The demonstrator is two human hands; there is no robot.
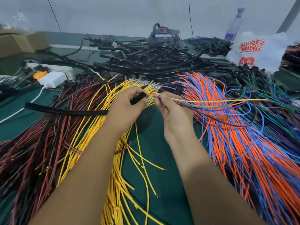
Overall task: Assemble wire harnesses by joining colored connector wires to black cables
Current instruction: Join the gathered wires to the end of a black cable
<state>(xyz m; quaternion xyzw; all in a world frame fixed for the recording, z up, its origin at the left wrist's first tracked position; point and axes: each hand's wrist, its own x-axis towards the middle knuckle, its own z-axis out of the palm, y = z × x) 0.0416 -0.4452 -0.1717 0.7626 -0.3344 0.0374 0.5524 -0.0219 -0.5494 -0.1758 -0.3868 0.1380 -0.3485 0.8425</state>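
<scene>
My left hand (128,104) grips a black cable (65,109) near its end; the rest of the cable runs out to the left over the wires. My right hand (172,109) pinches a thin bunch of colored wires (211,101), yellow, blue, orange and green, that stretches to the right. The wire tips meet the cable's open end between my two hands. Under my arms lie a fan of yellow wires (113,176), dark red wires (37,151) to the left and orange and blue wires (243,151) to the right.
A heap of black cables (154,59) lies at the back of the green table (162,159). A white power strip and adapter (53,78) sit at the left, cardboard boxes (16,43) behind. A white plastic bag (259,51) and a bottle (233,25) stand back right.
</scene>
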